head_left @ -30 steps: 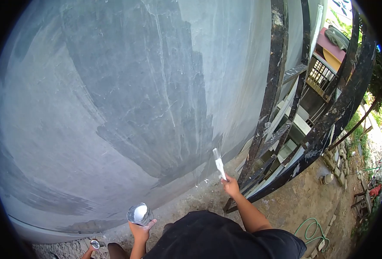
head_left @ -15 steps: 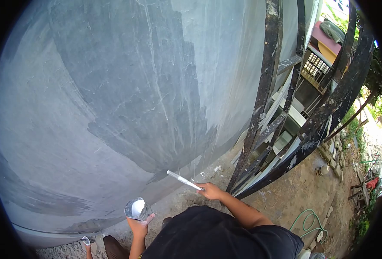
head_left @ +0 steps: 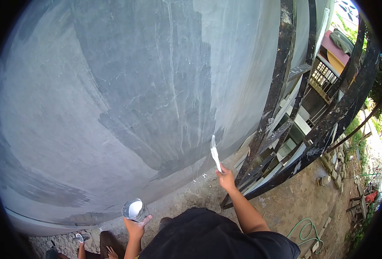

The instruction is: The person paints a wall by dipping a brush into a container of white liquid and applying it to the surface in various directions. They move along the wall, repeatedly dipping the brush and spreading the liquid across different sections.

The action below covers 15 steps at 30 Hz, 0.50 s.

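My right hand is closed around the handle of a paintbrush, whose white-smeared bristles point up at the lower part of the grey wall. In the brush tip's area, darker wet-looking patches meet paler ones. Lower and to the left, my left hand grips a small dark paint pot from beneath, the thumb out to one side. White paint shows inside it.
A dark, paint-spattered wooden ladder-like frame leans by the wall at right. Behind my left arm, another person's hand is beside a white-rimmed cup. A green hose lies on the dirt ground.
My right hand has moved up and to the right, and the brush now points more steeply upward. My left hand keeps hold of the pot. More of the other person shows at lower left.
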Each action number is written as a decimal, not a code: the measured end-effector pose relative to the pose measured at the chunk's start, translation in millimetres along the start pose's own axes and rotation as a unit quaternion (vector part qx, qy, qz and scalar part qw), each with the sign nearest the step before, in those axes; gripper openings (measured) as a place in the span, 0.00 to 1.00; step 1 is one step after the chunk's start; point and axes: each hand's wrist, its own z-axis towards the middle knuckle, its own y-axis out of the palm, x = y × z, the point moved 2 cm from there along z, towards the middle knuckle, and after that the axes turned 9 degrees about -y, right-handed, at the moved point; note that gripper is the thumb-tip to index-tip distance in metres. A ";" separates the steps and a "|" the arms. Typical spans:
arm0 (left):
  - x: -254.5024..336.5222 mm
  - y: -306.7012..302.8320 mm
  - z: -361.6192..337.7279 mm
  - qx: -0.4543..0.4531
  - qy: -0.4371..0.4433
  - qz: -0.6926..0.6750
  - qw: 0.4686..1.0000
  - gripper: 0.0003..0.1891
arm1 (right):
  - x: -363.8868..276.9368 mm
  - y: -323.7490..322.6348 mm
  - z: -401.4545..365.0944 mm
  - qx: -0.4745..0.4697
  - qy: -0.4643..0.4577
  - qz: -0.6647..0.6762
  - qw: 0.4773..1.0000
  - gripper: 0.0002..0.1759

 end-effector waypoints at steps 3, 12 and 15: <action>0.5 -1.7 1.6 -0.015 0.001 0.015 1.000 0.46 | -70.4 30.7 -16.3 -0.082 -0.006 0.035 0.996 0.28; 8.5 6.7 0.2 -0.036 0.010 0.035 0.999 0.44 | -158.2 77.5 -53.2 -0.348 -0.031 0.056 0.935 0.29; 12.5 11.2 -1.0 -0.040 0.011 0.011 0.999 0.44 | -155.2 62.7 -45.6 -0.359 -0.013 0.037 0.932 0.29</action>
